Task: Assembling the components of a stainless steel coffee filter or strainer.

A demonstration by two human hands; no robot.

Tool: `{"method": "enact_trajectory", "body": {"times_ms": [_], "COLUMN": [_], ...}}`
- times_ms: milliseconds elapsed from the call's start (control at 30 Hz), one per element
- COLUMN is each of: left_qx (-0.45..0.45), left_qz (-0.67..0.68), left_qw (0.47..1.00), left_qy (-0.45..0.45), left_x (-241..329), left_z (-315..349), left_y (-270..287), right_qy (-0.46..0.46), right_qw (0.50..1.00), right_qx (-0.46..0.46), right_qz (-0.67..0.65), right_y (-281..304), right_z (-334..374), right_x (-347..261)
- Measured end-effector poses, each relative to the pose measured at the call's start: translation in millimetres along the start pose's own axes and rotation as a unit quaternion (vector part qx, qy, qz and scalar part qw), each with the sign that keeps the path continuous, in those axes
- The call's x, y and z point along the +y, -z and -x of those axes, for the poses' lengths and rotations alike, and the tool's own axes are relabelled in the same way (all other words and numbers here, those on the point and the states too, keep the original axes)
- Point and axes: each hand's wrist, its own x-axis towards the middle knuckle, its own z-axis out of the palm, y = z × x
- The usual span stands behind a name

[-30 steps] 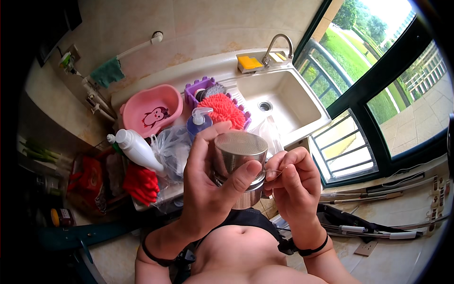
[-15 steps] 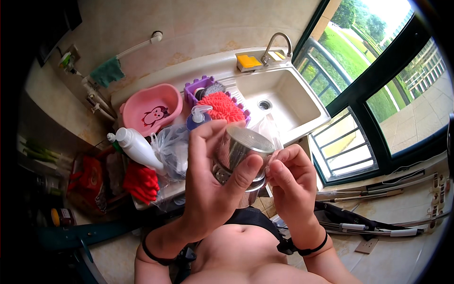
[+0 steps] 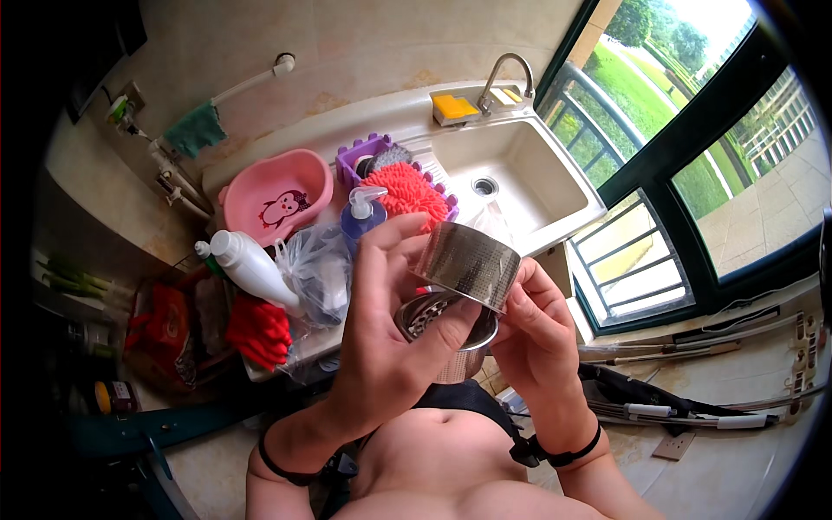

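Note:
A perforated metal strainer cup [image 3: 472, 263] is tilted above a second metal strainer [image 3: 458, 369], which has a rim and large holes inside. My left hand [image 3: 381, 325] is wrapped round the lower strainer, its thumb across the rim and its fingers reaching up behind the upper cup. On the other side, my right hand [image 3: 539, 319] pinches the upper cup by its lower right edge. A dark gap shows between the two metal pieces. The left hand's far fingers are partly hidden behind the metal.
Behind my hands is a white sink [image 3: 537, 178] with a curved faucet [image 3: 513, 59]. To its left are a purple basket [image 3: 351, 160] with a red chenille mitt [image 3: 406, 195], a blue pump bottle [image 3: 357, 227], a pink basin [image 3: 251, 186], a white bottle [image 3: 256, 269] and red gloves [image 3: 260, 334].
The upper strainer cup has tipped, so its perforated side now faces me. Its lower edge has come up from the lower strainer, whose inside now shows. My right fingers have shifted slightly along its edge.

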Motion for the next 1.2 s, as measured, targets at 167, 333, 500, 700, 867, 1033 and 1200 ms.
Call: {"method": "enact_trajectory", "body": {"times_ms": [167, 333, 500, 700, 867, 1033, 1200], "left_qx": [-0.061, -0.045, -0.047, -0.065, -0.045, -0.078, -0.094], "left_qz": [-0.014, 0.046, 0.026, -0.072, -0.162, -0.329, -0.396], "left_qw": [0.997, 0.992, 0.990, 0.995, 0.984, 0.906, 0.848], "left_qy": [0.040, 0.109, 0.127, 0.005, -0.065, -0.256, -0.339], "left_x": [-1.3, -5.2, -14.0, -19.7, -18.6, -6.3, -2.0], "left_z": [-1.9, -2.2, 0.5, 0.1, -1.3, -11.0, -13.0], "left_y": [11.4, 10.1, 17.1, 21.9, 25.4, 24.4, 26.6], "right_qy": [0.000, 0.028, 0.024, -0.015, -0.037, -0.013, -0.012], "right_qw": [0.999, 0.997, 0.993, 0.993, 0.995, 0.993, 0.991], "right_qx": [-0.035, -0.051, -0.046, -0.050, -0.034, -0.049, -0.056], "right_qz": [0.027, 0.054, 0.103, 0.104, 0.082, 0.104, 0.121], "right_y": [6.6, 2.4, -2.4, -3.7, -5.4, -7.4, -8.6], "right_z": [1.6, 5.4, 9.2, 7.0, 7.2, 7.2, 8.1], "right_x": [-6.8, -10.9, -14.3, -18.8, -19.7, -22.2, -24.0]}}
